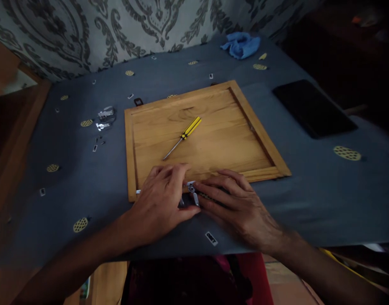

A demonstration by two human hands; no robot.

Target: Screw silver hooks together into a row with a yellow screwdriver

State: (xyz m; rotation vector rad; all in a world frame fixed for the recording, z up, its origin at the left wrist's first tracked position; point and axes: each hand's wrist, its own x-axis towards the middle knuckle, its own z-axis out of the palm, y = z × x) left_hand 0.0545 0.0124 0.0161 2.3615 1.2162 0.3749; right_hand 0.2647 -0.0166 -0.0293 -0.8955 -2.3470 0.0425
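A wooden cabinet door [210, 140] with a raised frame lies flat on the cloth-covered surface. At its front edge sits a metal hinge [191, 187], partly covered by fingers. My left hand [161, 201] bends over that edge, its fingers on the frame and its thumb against the hinge's lower arm. From the other side my right hand [235, 203] holds the hinge with its fingertips; its thumb is hidden. On the door's inner panel rests a yellow and black screwdriver [188, 129], tip pointing toward my left hand.
More metal hinges [104, 118] lie left of the door, with small screws [100, 140] near them. A dark flat tablet-like object [313, 108] is at the right. A blue cloth [241, 45] lies at the back, near the patterned curtain [162, 25].
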